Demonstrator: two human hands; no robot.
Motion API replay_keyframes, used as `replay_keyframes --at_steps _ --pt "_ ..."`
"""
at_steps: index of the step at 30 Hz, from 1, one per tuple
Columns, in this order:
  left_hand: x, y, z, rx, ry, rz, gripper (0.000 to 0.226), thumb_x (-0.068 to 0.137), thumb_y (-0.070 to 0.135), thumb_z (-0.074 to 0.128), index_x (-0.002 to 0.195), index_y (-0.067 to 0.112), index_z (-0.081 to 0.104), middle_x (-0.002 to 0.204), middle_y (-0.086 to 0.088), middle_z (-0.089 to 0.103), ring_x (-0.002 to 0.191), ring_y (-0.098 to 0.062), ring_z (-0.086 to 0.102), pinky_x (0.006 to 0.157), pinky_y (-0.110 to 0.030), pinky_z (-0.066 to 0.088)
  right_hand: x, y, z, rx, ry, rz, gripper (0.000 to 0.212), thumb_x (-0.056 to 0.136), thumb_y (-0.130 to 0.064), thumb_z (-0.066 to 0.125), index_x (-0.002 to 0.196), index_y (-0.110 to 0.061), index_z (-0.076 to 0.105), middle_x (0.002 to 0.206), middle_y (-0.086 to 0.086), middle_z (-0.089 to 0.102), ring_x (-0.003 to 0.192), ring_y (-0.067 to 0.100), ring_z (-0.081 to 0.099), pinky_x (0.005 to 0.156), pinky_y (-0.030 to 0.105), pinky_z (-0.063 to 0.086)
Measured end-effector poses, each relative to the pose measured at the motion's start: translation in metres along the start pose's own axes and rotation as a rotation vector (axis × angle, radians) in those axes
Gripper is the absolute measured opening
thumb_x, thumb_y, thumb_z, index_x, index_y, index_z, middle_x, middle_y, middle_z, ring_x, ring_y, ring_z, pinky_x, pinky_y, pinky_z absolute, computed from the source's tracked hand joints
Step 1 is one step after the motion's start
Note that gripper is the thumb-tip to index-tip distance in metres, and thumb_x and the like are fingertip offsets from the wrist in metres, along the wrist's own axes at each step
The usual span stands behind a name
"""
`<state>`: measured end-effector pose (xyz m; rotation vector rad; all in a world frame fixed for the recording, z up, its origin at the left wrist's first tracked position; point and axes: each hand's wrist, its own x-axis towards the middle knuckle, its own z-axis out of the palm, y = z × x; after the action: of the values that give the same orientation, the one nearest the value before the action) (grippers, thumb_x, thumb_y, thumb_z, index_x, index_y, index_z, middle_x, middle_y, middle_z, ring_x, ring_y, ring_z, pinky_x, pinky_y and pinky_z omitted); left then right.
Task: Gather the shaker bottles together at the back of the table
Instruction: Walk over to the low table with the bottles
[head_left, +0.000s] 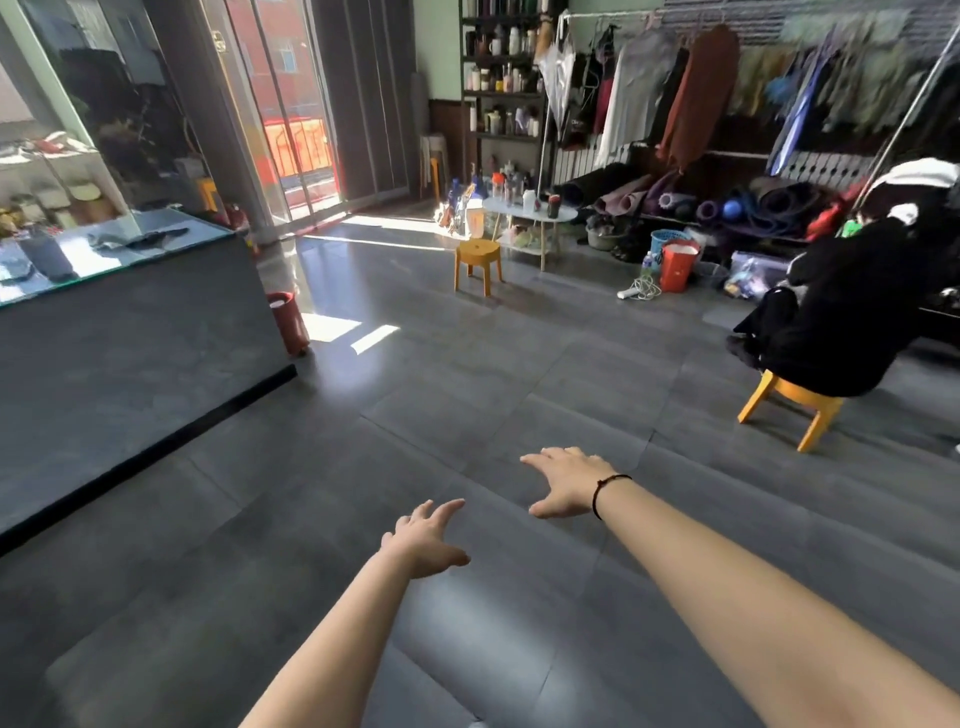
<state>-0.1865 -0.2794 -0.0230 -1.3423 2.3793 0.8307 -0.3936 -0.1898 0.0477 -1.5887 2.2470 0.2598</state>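
Note:
A small white oval table (563, 214) stands far across the room by the shelving. Several bottles (511, 188) crowd its top, too small to tell apart; one has a red lid, one is dark. My left hand (426, 543) and my right hand (563, 480) are both stretched out in front of me over the grey floor, fingers spread, holding nothing. A dark cord circles my right wrist. Both hands are far from the table.
A yellow stool (478, 262) stands in front of the table. A person in black sits on another yellow stool (792, 410) at the right. A glass-topped counter (130, 322) fills the left. A red bucket (678, 265), baskets and rolled mats line the far wall.

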Motion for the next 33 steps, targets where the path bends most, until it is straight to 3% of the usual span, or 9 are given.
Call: replay_keyframes --at_steps 6,14,27,33 --pt "0.112 0.013 -0.09 0.041 0.008 0.036 0.081 0.078 0.051 0.061 0.145 0.05 0.016 0.161 0.004 0.014 0.145 -0.027 0.017 0.114 -0.048 0.02 0.112 0.019 -0.063 0.031 -0.005 0.03 0.08 0.081 -0.051 0.059 0.15 -0.038 0.021 0.158 -0.003 0.028 0.142 0.025 0.028 0.11 0.043 0.03" --pt "0.255 0.028 -0.148 0.055 -0.051 0.051 0.08 0.078 0.05 0.059 0.145 0.05 0.016 0.16 0.004 0.015 0.144 -0.027 0.017 0.113 -0.047 0.02 0.268 0.057 -0.109 0.073 -0.037 0.015 0.078 0.081 -0.05 0.058 0.15 -0.038 0.023 0.156 -0.003 0.032 0.141 0.024 0.03 0.109 0.042 0.032" --pt "0.567 0.102 -0.345 0.017 0.033 0.011 0.077 0.081 0.052 0.06 0.145 0.049 0.018 0.159 0.002 0.021 0.143 -0.031 0.021 0.113 -0.051 0.023 0.577 0.183 -0.273 0.103 -0.012 0.011 0.075 0.082 -0.052 0.055 0.149 -0.039 0.024 0.153 -0.003 0.036 0.139 0.025 0.034 0.106 0.041 0.035" --pt "0.693 0.134 -0.4 0.015 -0.013 0.027 0.076 0.08 0.052 0.06 0.145 0.049 0.02 0.157 -0.001 0.025 0.142 -0.033 0.024 0.113 -0.052 0.025 0.703 0.23 -0.319 0.132 -0.034 -0.013 0.075 0.08 -0.053 0.055 0.148 -0.041 0.026 0.152 -0.003 0.038 0.139 0.025 0.034 0.103 0.041 0.037"
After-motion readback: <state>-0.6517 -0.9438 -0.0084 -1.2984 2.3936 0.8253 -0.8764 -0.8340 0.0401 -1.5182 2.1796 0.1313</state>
